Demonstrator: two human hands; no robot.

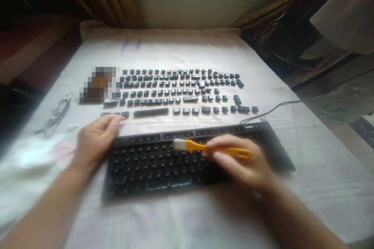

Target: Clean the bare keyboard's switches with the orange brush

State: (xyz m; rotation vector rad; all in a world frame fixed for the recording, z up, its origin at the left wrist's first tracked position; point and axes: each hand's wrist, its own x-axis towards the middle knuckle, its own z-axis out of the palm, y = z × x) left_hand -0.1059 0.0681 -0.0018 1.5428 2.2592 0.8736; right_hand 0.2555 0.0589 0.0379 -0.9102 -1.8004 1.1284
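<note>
A black keyboard (152,167) with its keycaps removed lies on a white cloth in front of me. My right hand (242,161) is closed on an orange-handled brush (216,148), whose white bristles rest on the keyboard's upper rows. My left hand (95,140) lies at the keyboard's upper left corner, fingers together and stretched out, holding nothing. Several black keycaps (181,89) are laid out in rows on the cloth beyond the keyboard.
The keyboard's cable (274,109) runs off to the right. A pair of metal tweezers or a clear tool (58,113) lies at the left, near crumpled white tissue (32,155). A blurred brown object (97,83) sits left of the keycaps. The white cloth (187,46) drops off at both sides.
</note>
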